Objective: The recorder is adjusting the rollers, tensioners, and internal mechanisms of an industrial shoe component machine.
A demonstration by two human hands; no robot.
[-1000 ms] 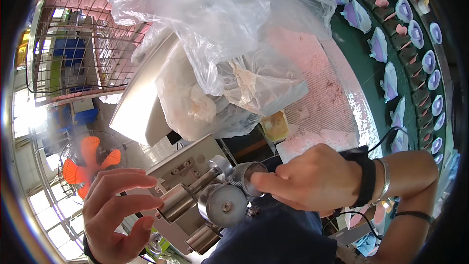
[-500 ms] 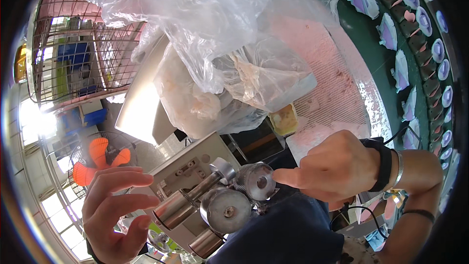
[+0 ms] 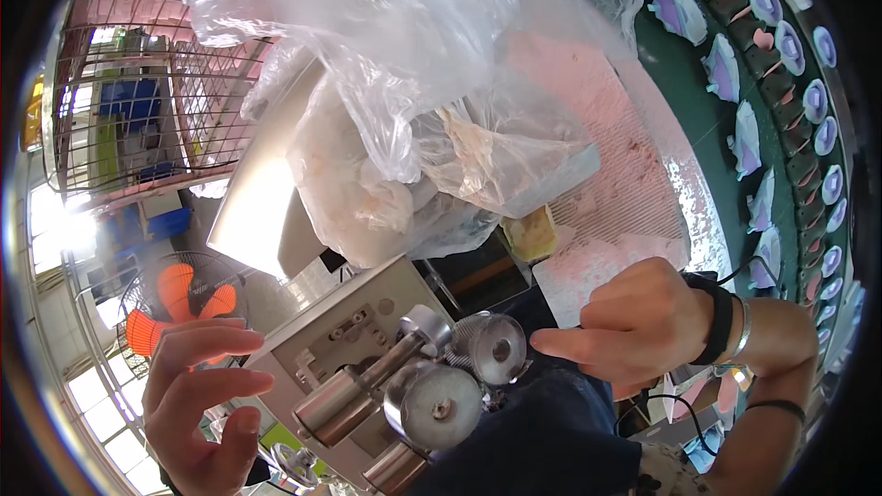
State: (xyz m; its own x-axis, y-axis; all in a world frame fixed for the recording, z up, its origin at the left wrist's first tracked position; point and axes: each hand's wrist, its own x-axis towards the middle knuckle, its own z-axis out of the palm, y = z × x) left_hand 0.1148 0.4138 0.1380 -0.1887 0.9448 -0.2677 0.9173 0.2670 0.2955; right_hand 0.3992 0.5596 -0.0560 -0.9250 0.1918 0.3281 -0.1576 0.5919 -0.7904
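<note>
My left hand (image 3: pixel 197 400) is raised beside a machine's metal cylinders, fingers curved and apart, with nothing between them. My right hand (image 3: pixel 634 326) has its index finger stretched toward a knurled metal roller (image 3: pixel 499 350), with a small gap at the fingertip. Its other fingers are curled, and the palm side and thumb are hidden. Beside that roller are a smooth round metal wheel (image 3: pixel 442 409) and a shiny cylinder (image 3: pixel 335 404) on a thin shaft. These parts project from a beige machine housing (image 3: pixel 354 321). Dark blue cloth (image 3: pixel 542 432) lies close under the rollers.
Crumpled clear plastic bags (image 3: pixel 386 156) lie beyond the machine, near a ribbed pink surface (image 3: pixel 606 165). A small yellowish block (image 3: pixel 531 234) sits beside them. Along the right runs a green conveyor (image 3: pixel 694 101) with purple-white pieces. A wire basket (image 3: pixel 152 119) and an orange-bladed fan (image 3: pixel 179 294) are at left.
My right index finger has drawn away from the knurled roller, which it met before. My left hand has shifted a little left, farther from the cylinders. The view has moved slightly.
</note>
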